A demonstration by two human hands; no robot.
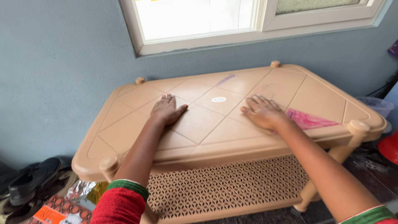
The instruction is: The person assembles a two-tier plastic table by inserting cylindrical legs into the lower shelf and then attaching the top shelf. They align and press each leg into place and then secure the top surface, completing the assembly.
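Note:
A beige plastic table (199, 124) with a diamond-line top stands against a blue-grey wall. My left hand (166, 109) lies flat on the top, left of centre, palm down, fingers spread. My right hand (263, 112) rests flat on the right half, fingers apart. Neither hand holds anything. A small white oval cap (219, 99) sits in the top between the two hands. A pink scribbled patch (309, 120) colours one panel just right of my right hand.
A perforated lower shelf (232, 182) runs under the top. Black shoes (31, 178) and a patterned box (58, 207) lie on the floor at left. A red bowl-like object (389, 146) and a plastic bag (375, 105) sit at right. A white window frame (257, 33) is above.

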